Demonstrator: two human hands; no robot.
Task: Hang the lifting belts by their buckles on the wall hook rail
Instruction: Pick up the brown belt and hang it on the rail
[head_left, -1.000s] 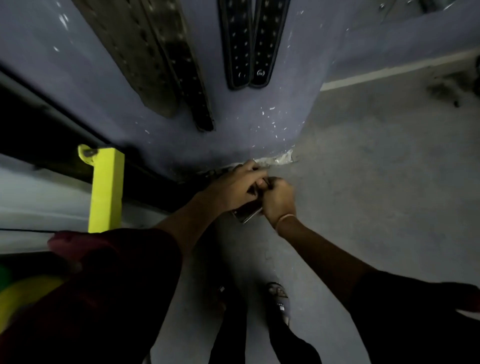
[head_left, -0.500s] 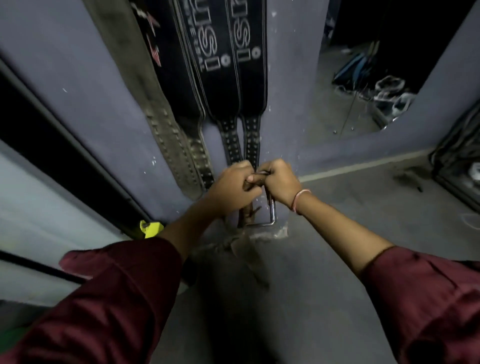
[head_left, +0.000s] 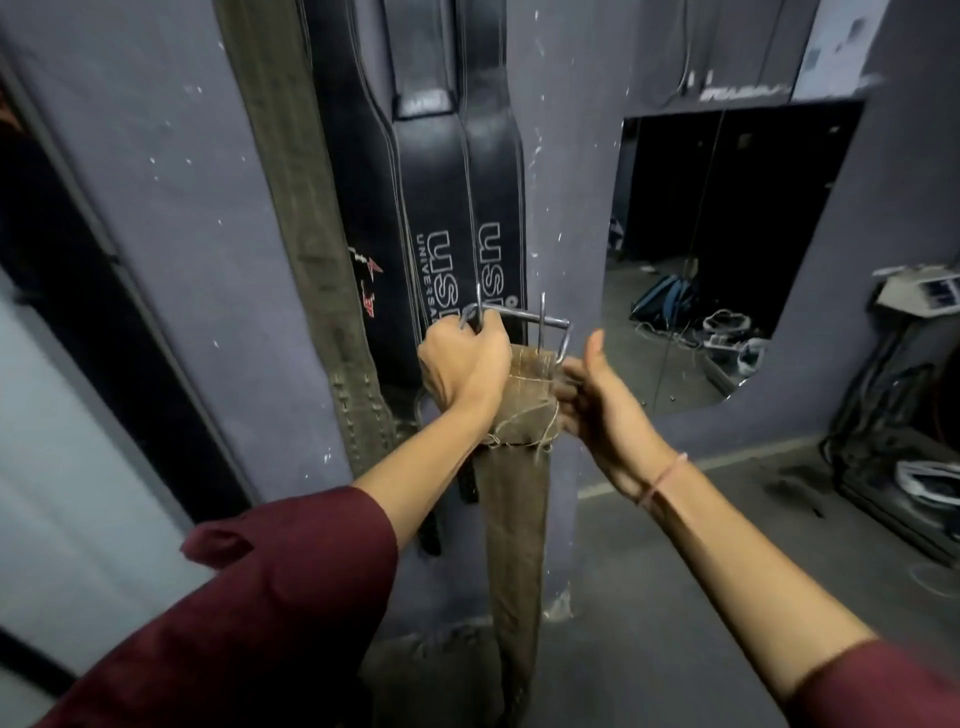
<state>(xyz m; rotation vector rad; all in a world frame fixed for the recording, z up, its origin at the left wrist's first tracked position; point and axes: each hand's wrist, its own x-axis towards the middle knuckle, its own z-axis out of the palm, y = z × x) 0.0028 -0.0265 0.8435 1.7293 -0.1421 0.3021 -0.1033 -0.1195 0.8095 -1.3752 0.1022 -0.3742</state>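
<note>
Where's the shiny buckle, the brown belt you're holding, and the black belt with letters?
shiny buckle (head_left: 524, 315): head view, on its top metal bar.
brown belt (head_left: 514, 545): head view, on the hanging strap.
black belt (head_left: 436, 208): head view, on its wide part above the letters.

Held belt olive-brown with pale loose stitching, its buckle silver; hanging olive belt faded and drab; black belts with white outlined lettering, a third black belt marked red; wall grey-blue, flecked white; sleeve maroon; wrist thread pink.
</note>
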